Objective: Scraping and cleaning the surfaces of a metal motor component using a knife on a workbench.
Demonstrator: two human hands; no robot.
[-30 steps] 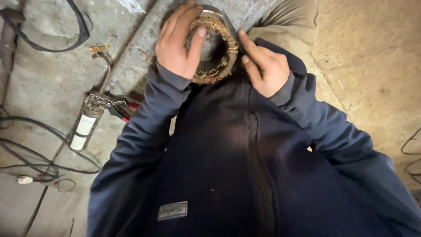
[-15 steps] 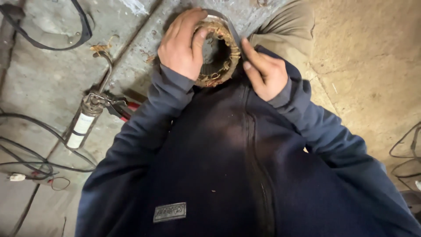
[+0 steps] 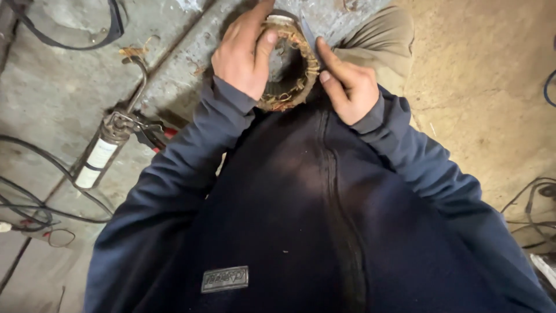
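A round metal ring wound with copper-coloured wire (image 3: 288, 95) rests against my lap, just above my dark blue jacket. My left hand (image 3: 243, 55) grips its left side, thumb hooked into the hollow centre. My right hand (image 3: 347, 87) sits at the ring's right edge, index finger stretched along it, pressing a thin grey blade (image 3: 307, 33) against the winding. The blade's lower part is hidden under my fingers.
A small gas cylinder with a white label and bent metal nozzle (image 3: 98, 156) lies on the concrete floor at left, beside a red-handled tool (image 3: 157, 136). Black cables (image 3: 35, 203) loop at lower left and upper left (image 3: 87, 42). More cables (image 3: 533, 197) lie at right. My khaki knee (image 3: 376, 35) is behind the ring.
My right index finger has slid up along the ring's right edge with the blade. The left hand keeps its grip; the view has shifted slightly.
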